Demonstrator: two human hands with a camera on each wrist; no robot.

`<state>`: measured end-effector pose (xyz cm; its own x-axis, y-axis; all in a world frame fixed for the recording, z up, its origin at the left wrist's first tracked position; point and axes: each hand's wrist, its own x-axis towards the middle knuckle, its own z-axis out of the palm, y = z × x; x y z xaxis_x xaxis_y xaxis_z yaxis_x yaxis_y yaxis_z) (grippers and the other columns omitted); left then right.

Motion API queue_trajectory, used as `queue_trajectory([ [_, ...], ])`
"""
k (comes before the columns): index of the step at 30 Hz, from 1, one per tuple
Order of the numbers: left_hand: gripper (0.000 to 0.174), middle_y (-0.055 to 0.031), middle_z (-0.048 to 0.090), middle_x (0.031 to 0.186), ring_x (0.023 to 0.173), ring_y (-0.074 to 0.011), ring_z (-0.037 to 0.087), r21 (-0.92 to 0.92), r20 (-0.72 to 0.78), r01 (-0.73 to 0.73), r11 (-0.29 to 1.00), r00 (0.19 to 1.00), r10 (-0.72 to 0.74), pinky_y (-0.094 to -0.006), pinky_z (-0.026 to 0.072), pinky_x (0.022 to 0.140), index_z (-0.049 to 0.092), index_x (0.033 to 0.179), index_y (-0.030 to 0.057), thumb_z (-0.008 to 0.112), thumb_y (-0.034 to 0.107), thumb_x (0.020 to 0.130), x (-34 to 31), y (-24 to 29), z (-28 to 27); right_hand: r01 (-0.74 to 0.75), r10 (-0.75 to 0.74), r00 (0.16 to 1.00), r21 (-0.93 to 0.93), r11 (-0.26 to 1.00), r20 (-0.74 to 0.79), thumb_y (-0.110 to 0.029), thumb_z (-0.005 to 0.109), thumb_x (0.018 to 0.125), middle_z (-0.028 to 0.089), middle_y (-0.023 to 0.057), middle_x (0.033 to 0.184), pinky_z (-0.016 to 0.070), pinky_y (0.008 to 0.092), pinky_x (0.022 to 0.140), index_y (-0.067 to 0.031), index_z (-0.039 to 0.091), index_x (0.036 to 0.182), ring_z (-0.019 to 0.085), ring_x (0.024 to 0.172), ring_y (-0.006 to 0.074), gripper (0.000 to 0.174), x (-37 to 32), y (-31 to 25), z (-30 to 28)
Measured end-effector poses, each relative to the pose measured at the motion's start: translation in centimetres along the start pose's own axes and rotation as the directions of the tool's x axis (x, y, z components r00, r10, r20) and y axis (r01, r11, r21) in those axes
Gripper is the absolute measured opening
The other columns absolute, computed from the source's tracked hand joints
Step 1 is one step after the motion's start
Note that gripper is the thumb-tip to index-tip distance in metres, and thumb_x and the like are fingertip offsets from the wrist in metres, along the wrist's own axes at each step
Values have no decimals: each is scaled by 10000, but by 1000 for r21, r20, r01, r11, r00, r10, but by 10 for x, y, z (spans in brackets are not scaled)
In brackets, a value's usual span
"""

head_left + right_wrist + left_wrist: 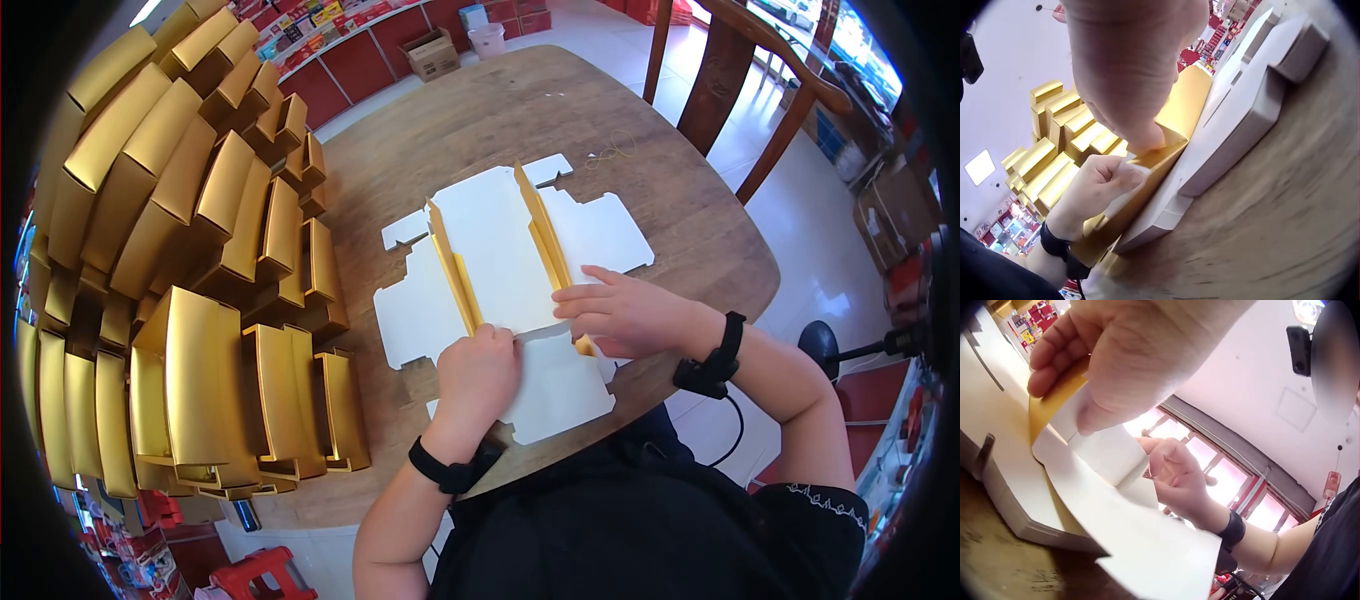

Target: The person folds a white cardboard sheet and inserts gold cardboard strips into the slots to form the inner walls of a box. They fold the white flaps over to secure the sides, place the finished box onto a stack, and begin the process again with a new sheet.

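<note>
A white cardboard box blank with a gold outer side lies inside up in front of me. Both its long sides stand partly folded up, the left gold-backed side and the right gold-backed side. At the near left corner my left hand pinches the card, thumb on the white face and fingers over the gold. My right hand grips the near end of the right side, its fingers reaching over the edge. Closest to my body is the white end panel. More flat blanks are stacked underneath.
Rows of gold boxes are piled high along the left of the wooden table. A wooden chair stands at the far right. On the floor beyond the table are a cardboard carton and a white bucket.
</note>
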<state>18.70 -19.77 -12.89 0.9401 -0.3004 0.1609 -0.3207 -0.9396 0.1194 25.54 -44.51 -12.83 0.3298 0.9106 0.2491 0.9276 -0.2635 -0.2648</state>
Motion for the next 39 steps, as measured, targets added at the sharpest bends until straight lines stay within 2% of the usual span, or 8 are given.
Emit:
queue_trajectory([
  [7,178,-88,637,763,612,-274,657,0,30,1,1000,1000,-1,-390,537,558,651,778,68,637,219,871,0,-1,-1,-59,56,997,-48,997,-54,-130,787,719,604,97,1249,351,498,1112,-124,542,1048,479,1327,278,410,0,-13,-1],
  [9,181,-91,639,770,616,-277,661,7,46,4,1000,999,-4,-394,540,561,652,785,67,630,222,876,2,0,-7,-109,125,988,172,979,-85,-127,804,708,602,102,1243,402,454,1061,-123,549,1146,544,1219,298,507,3,-3,5],
  [12,186,-100,640,781,620,-284,667,19,106,6,1000,994,-8,-401,545,565,653,793,65,617,223,885,2,2,-14,-123,145,985,205,971,-97,-88,797,709,613,103,1162,467,409,970,-112,571,1219,584,1089,302,558,7,-5,0],
  [21,212,-131,636,913,715,-329,665,-22,237,91,996,968,-83,-409,546,653,640,922,55,613,265,919,-1,0,-19,-39,69,992,257,966,-107,-47,764,753,604,61,964,528,356,827,-138,663,1156,594,985,258,425,14,2,7],
  [26,303,-163,557,1066,865,-327,627,-595,-223,64,801,945,-241,-423,519,747,556,1133,46,619,66,837,-36,-36,-19,-10,46,992,284,959,-121,-26,767,735,612,60,974,520,368,843,-137,671,1155,596,992,267,445,17,7,12],
  [27,303,-163,557,1066,865,-327,627,-591,-228,81,803,937,-263,-423,519,747,556,1133,46,619,66,837,-44,-44,-15,-12,51,991,305,952,-120,-15,769,727,618,61,994,518,370,851,-134,674,1156,597,996,272,456,19,8,12],
  [29,335,-165,574,1067,955,-339,591,-405,-182,-119,906,982,48,-427,485,838,580,1089,51,662,16,766,-59,-54,-10,-2,48,990,327,945,-135,-1,769,719,626,64,1007,515,370,862,-128,680,1154,598,1000,279,462,15,8,12],
  [39,393,-93,611,1020,939,-290,583,-348,-270,-234,908,952,142,-392,451,840,611,1045,42,783,117,700,-47,-49,-3,-26,105,980,421,907,-167,28,759,729,653,77,1004,505,378,908,-110,704,1135,603,1021,271,432,15,9,10],
])
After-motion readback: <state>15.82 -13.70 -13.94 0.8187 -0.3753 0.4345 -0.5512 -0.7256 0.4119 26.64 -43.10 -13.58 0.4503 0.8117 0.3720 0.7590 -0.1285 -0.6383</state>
